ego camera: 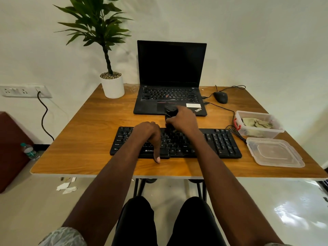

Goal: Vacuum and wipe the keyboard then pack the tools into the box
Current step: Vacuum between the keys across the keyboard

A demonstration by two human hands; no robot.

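Observation:
A black keyboard (pixel 220 142) lies across the front middle of the wooden table (pixel 85 132). My left hand (pixel 148 135) rests flat on its left half, thumb over the front edge, holding it down. My right hand (pixel 182 120) is wrapped around a small black handheld vacuum (pixel 170 111), held upright with its lower end on the keys near the middle. A clear plastic box (pixel 276 129) with a red latch stands at the right and holds an olive cloth (pixel 257 123). The box's clear lid (pixel 275 151) lies in front of it.
An open black laptop (pixel 170 77) stands behind the keyboard. A wired black mouse (pixel 220 97) sits to its right, with cables running toward the box. A potted plant (pixel 113 86) stands at the back left. A water bottle (pixel 29 151) and paper scraps lie on the floor.

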